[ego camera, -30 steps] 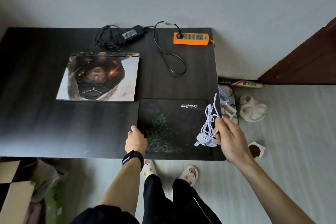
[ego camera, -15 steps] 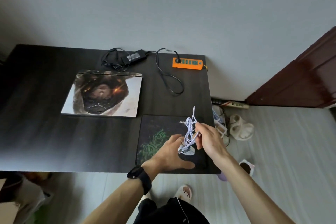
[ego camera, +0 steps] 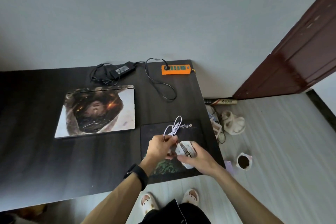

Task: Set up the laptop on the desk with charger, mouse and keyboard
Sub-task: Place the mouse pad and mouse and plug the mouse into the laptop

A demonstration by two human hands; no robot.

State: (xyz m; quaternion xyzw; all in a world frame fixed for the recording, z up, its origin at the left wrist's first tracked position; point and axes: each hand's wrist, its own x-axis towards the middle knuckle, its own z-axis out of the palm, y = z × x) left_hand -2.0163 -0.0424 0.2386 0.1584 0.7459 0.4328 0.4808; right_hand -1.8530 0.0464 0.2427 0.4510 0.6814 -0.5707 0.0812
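my right hand (ego camera: 195,158) gripped the white patterned plastic mouse (ego camera: 185,149); my left hand (ego camera: 160,146) pinched its bundled white braided cable (ego camera: 173,127) just above, probably to unwind it.

One laptop (ego camera: 98,111), one charger (ego camera: 122,69), one power strip (ego camera: 176,69), one mouse pad (ego camera: 190,132), one mouse (ego camera: 186,149), two hands (ego camera: 160,146).
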